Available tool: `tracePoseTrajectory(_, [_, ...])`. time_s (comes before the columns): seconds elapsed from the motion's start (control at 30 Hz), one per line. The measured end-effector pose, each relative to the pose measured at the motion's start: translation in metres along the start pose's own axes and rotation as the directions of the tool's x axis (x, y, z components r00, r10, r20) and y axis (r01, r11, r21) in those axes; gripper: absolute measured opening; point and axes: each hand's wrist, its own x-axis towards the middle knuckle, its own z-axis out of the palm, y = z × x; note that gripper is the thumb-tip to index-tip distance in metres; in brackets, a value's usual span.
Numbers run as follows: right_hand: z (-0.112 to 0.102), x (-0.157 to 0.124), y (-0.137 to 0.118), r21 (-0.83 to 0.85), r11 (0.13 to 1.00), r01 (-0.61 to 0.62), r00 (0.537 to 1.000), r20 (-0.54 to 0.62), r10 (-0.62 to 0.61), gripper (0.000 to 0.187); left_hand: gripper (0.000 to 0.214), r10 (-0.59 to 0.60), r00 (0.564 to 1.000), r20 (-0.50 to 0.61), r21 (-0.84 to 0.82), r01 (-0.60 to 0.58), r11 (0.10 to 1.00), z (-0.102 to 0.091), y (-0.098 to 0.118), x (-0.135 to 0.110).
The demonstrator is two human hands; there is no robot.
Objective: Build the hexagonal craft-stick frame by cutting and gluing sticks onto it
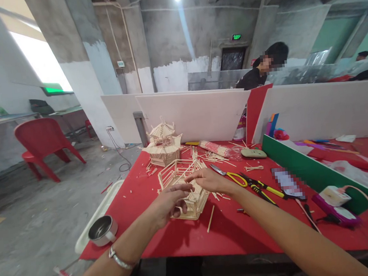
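Observation:
A half-built model of pale wooden sticks (pixel 194 211), with a railed, many-sided frame, stands on the red tabletop before me. My left hand (pixel 171 200) is over its near left side, fingers apart and partly bent, with nothing plainly held. From the right, my right hand (pixel 208 180) reaches over the model's middle, fingers bent together and pointing left. Its fingertips almost meet those of my left hand; whatever they pinch, if anything, is hidden. Behind stands a tiered stick pavilion (pixel 164 150). One loose stick (pixel 211 218) lies just right of the model.
Scissors (pixel 236 179), yellow-handled pliers (pixel 266 187) and a purple power strip (pixel 336 213) lie to the right. A metal mug (pixel 102 230) is at the left edge. Bundled sticks (pixel 215 147) lie behind. White panels (pixel 195 116) and a green divider (pixel 316 168) border the table; a person (pixel 252 78) is beyond.

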Motion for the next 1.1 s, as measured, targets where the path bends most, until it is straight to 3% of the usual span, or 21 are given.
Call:
tracePoseTrajectory(0.77, [0.001, -0.001, -0.001, 0.012, 1.000, -0.026, 1.000, 0.001, 0.025, 0.056, 0.032, 0.014, 1.000, -0.012, 0.007, -0.014, 1.000, 0.001, -0.003, 0.000])
tracePoseTrajectory(0.93, [-0.003, -0.006, -0.006, 0.050, 0.998, -0.045, 0.994, -0.096, 0.049, 0.046, 0.040, 0.051, 0.999, -0.009, 0.024, -0.051, 0.998, 0.000, -0.002, -0.001])
tracePoseTrajectory(1.03, [-0.019, -0.011, -0.006, 0.077, 0.994, -0.077, 0.969, -0.231, 0.092, 0.038, 0.044, 0.144, 0.987, -0.067, 0.178, -0.130, 0.975, -0.002, -0.001, -0.007])
tracePoseTrajectory(1.1, [-0.034, -0.016, -0.001, 0.091, 0.990, -0.109, 0.938, -0.320, 0.132, 0.039, 0.039, 0.365, 0.918, -0.156, 0.389, -0.282, 0.877, -0.001, -0.003, -0.016])
